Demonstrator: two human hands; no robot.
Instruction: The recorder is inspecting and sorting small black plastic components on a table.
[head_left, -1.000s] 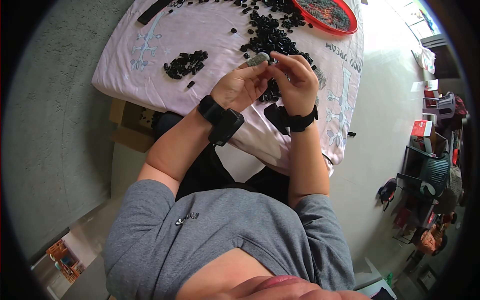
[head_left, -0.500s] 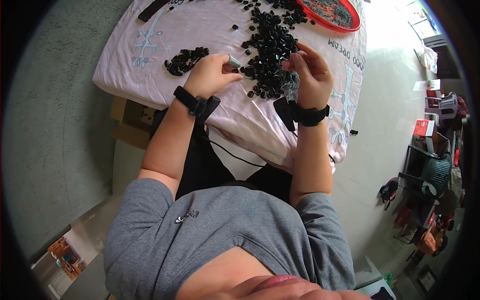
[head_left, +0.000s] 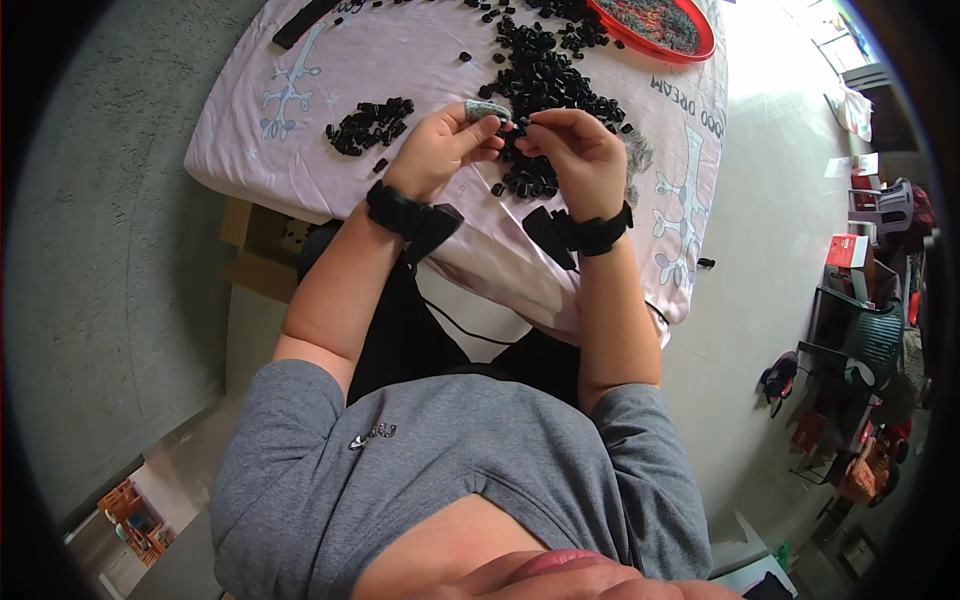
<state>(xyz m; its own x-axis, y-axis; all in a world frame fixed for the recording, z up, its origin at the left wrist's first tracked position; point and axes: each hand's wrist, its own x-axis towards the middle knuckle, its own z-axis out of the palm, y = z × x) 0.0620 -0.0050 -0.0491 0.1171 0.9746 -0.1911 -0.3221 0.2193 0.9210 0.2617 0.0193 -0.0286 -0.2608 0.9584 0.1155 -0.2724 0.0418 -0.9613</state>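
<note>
Grey piece (head_left: 487, 109) pinched in left hand (head_left: 440, 150); right hand (head_left: 575, 150) alongside.

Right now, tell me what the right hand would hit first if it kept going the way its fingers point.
The right hand points toward the left hand; it would likely first meet the small grey piece pinched there, though depth is unclear.

Left hand (head_left: 440, 150) pinching a small grey piece (head_left: 487, 109); right hand (head_left: 580, 155) fingertips on a black bit (head_left: 524, 122) just beside it; big black pile (head_left: 545, 80) behind; smaller heap (head_left: 370, 125) left; red tray (head_left: 655, 25) at cloth (head_left: 300, 150) edge.
</note>
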